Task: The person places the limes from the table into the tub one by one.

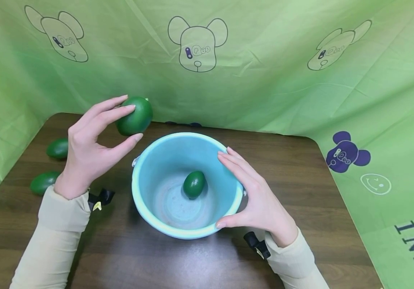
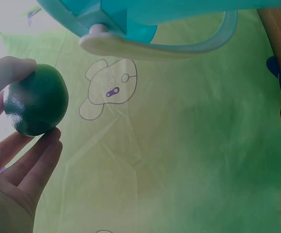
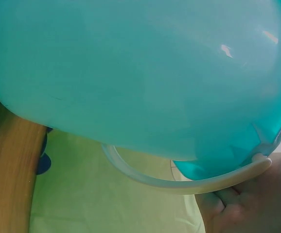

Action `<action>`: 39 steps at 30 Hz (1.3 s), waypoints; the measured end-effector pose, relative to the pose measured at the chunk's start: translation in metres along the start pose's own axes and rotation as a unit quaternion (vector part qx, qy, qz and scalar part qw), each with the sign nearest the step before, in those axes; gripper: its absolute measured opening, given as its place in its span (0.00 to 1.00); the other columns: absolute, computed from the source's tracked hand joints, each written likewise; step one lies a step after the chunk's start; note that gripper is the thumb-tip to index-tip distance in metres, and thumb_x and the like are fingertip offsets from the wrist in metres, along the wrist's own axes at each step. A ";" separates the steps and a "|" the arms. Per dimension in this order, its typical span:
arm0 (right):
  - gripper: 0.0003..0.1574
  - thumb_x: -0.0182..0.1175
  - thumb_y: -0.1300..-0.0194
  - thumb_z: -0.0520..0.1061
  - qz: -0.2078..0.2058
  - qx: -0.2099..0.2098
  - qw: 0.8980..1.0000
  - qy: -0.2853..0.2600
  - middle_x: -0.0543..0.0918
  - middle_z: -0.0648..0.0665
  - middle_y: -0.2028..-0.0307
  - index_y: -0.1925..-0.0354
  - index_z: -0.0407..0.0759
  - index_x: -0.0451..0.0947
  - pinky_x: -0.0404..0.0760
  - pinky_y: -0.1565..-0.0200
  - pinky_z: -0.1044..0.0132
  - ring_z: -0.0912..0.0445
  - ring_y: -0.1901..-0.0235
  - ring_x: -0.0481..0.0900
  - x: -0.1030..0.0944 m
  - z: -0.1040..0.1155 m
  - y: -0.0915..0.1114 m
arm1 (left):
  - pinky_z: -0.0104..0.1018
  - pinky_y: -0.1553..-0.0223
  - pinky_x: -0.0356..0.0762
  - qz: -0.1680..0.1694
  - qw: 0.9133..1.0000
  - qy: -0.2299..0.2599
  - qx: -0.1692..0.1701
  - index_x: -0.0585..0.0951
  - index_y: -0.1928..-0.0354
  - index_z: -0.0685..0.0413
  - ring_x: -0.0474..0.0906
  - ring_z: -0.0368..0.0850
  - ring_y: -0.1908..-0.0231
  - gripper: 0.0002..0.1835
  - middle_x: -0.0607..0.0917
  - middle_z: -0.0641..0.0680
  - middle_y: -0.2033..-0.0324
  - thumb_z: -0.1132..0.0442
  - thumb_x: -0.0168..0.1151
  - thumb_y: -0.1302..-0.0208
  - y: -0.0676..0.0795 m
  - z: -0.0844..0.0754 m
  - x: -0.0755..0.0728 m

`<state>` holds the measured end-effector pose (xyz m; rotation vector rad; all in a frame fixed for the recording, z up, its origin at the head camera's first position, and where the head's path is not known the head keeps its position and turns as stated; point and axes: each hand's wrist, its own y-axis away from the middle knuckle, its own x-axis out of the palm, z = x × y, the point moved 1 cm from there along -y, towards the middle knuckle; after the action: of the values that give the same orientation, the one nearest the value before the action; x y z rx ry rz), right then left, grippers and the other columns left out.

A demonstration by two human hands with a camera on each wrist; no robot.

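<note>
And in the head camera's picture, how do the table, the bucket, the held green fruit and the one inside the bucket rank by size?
Table
Bucket
Held green fruit
Green fruit inside the bucket

The held one is raised, probably nearer the camera, so true fruit sizes are unsure.

Table [image 1: 283,192]: brown wood-grain top, far corners rounded, faint glare on near side. Light-blue bucket [image 1: 187,233] upright around the middle. Far green fruit [image 1: 57,149] and near green fruit [image 1: 43,183] on the left, apart.
</note>
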<state>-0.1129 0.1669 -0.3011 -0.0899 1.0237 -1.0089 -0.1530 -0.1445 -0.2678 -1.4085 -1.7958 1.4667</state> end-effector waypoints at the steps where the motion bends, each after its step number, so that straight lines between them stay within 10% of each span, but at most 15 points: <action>1: 0.68 0.67 0.61 0.75 0.000 0.001 1.000 0.000 0.65 0.34 0.37 0.36 0.31 0.63 0.58 0.37 0.51 0.37 0.35 0.55 0.000 0.000 0.000 | 0.40 0.49 0.73 0.001 1.000 0.001 0.001 0.83 0.55 0.63 0.77 0.54 0.52 0.20 0.81 0.58 0.51 0.64 0.68 0.52 0.000 0.000 0.000; 39: 0.68 0.75 0.67 0.68 0.008 0.006 1.000 0.003 0.66 0.37 0.37 0.35 0.34 0.63 0.60 0.38 0.52 0.39 0.35 0.55 -0.003 0.001 0.004 | 0.38 0.52 0.75 0.022 0.997 0.070 0.031 0.84 0.58 0.64 0.79 0.56 0.56 0.17 0.82 0.63 0.55 0.60 0.67 0.48 0.009 -0.034 0.006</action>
<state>-0.1099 0.1709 -0.3004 -0.0694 1.0233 -1.0019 -0.1239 -0.1240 -0.2650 -1.4893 -1.6294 1.3973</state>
